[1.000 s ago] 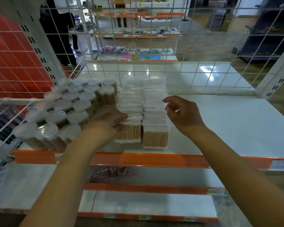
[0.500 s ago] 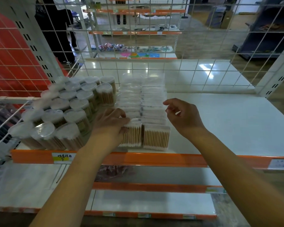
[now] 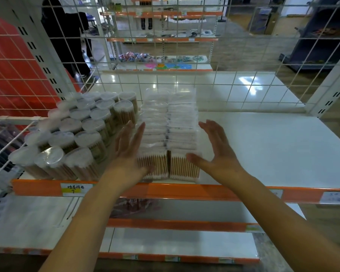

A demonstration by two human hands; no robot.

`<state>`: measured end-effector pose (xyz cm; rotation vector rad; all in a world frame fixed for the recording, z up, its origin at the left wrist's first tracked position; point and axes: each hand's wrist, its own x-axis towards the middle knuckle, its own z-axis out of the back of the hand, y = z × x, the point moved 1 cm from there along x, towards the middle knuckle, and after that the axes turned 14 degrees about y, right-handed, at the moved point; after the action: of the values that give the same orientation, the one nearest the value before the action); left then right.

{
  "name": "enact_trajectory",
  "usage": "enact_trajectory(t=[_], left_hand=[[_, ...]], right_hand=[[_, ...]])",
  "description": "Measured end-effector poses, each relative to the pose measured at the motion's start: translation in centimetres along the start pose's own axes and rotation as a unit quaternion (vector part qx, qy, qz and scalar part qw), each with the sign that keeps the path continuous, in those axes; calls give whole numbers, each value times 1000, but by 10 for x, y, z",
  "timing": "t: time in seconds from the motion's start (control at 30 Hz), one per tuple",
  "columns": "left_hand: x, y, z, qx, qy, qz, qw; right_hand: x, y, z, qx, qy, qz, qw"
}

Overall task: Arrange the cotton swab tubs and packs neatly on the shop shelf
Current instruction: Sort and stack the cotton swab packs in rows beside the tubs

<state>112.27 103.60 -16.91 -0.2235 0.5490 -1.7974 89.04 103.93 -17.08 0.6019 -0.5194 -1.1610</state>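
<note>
Having let go of the front packs they pinched a second ago, the left hand (image 3: pixel 129 154) and right hand (image 3: pixel 216 152) now flank the twin rows of swab packs (image 3: pixel 170 134) with fingers straight, holding nothing, at nine and three o'clock, suggesting squaring-up beside the tubs (image 3: pixel 77 134) on the shelf (image 3: pixel 263 146).

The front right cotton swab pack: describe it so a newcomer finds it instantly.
On the white shelf with the orange front strip, two rows of flat clear packs run back beside the round tubs. It is the front right pack, nearest the right hand, wooden sticks showing.
</note>
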Motion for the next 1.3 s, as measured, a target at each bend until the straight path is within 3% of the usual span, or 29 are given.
enact_trajectory(t=[0.2,0.57,0.77,0.9,1.13,1.3], left_hand=[[-1,5,-10,-60,78,40,994],[1,8,-3,-79,101,29,991],[0,-3,5,107,70,38,991],[5,-20,0,216,73,22,973],[20,-28,0,211,110,40,970],[29,-31,2,188,93,35,977]], right_hand=[[7,-15,-20,-39,107,-25,993],[10,-12,-23,-123,90,-19,988],[6,26,-14,-317,124,-51,939],[9,42,-27,-347,135,-19,928],[19,43,-27,-306,163,-51,937],[29,43,-27,-288,145,-50,945]])
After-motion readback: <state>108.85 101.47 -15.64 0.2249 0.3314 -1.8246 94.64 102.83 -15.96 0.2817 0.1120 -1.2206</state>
